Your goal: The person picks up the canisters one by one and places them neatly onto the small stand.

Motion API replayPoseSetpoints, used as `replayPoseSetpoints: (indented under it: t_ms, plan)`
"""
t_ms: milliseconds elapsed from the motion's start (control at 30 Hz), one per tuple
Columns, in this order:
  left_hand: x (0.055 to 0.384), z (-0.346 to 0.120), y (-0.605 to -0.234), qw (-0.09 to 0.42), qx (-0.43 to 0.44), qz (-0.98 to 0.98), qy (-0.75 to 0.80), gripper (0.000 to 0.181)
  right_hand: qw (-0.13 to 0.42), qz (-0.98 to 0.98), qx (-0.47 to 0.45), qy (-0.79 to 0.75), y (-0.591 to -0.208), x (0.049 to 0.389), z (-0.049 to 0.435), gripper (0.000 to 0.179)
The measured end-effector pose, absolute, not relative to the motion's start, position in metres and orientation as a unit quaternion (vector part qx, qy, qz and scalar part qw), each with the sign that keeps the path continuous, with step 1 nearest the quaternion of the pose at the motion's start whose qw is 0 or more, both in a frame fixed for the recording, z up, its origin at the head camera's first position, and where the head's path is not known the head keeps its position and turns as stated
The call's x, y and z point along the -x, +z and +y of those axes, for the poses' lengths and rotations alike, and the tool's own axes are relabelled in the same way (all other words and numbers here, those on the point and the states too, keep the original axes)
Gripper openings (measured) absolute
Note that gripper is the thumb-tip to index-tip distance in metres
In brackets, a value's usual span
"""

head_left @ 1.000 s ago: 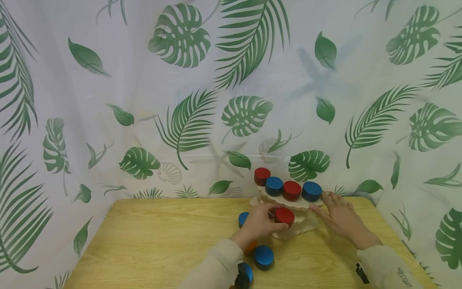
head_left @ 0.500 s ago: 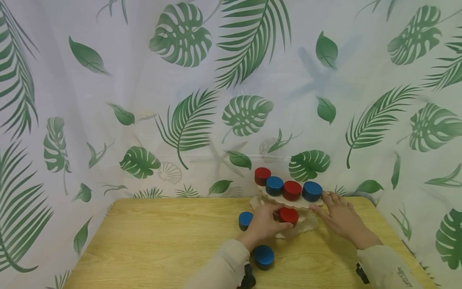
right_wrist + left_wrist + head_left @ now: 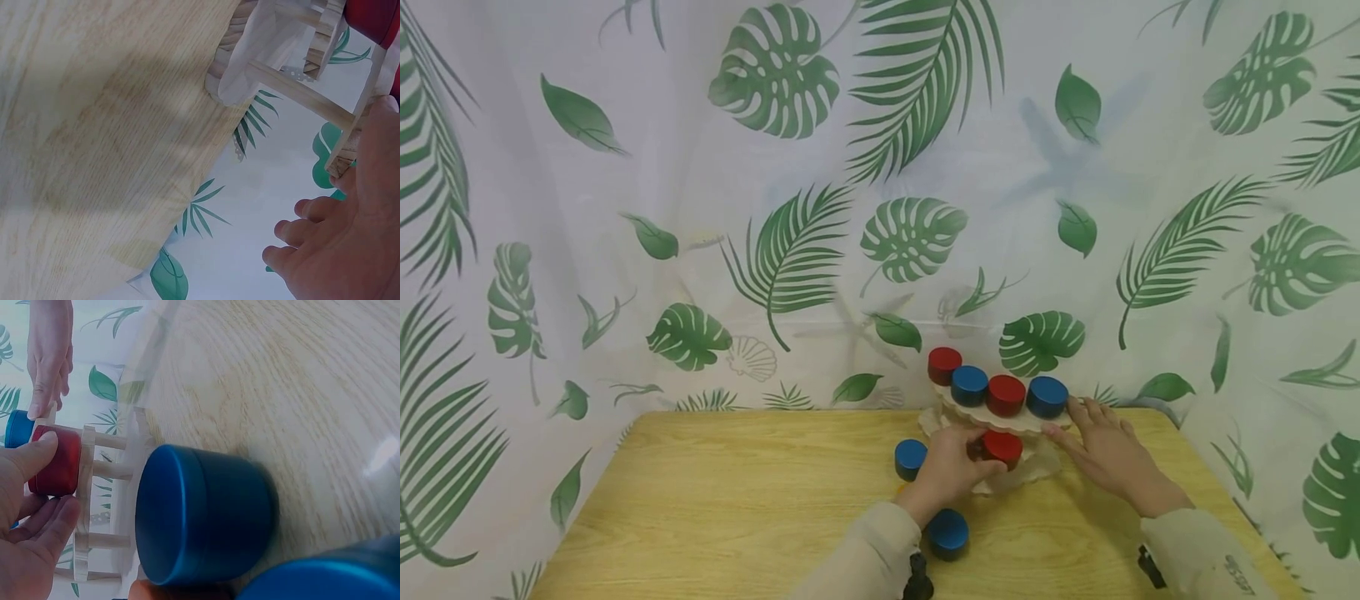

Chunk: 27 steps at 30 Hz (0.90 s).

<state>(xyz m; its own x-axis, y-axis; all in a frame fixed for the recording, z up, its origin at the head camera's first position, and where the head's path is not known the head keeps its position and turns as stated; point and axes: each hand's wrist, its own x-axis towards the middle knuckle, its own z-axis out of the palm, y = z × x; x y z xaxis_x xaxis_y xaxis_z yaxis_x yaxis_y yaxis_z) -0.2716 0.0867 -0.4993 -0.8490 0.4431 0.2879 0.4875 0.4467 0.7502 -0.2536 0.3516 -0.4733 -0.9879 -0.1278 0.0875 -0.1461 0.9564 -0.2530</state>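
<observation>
Head view: left hand [image 3: 951, 467] holds one red tin [image 3: 1003, 448] below four upper tins [image 3: 1006, 396].

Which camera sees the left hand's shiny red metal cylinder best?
The left wrist view: the shiny red metal cylinder is close, its side visible in the left hand. The head view shows its top; that hand covers part of it. The right wrist view shows a cropped red cylinder, probably it.

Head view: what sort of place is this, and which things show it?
Probably a screened-off tabletop work area: a wood-grain table, a leaf-print curtain behind it, and a tiered wooden stand bearing red and blue cylinders.
</observation>
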Motion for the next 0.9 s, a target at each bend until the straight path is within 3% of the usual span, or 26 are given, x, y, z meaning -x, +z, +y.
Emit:
replayPoseSetpoints:
  t_ms: [467,900]
  plan:
    - [0.271,0.094,-0.506,0.093,0.279,-0.856,-0.426,0.031,0.035,-0.989,-0.068,0.128,-0.475,0.255,0.351,0.086]
    - [0.272,0.095,-0.51,0.013,0.223,-0.817,-0.532,0.036,0.035,-0.988,-0.067,0.132,-0.471,0.253,0.349,0.085]
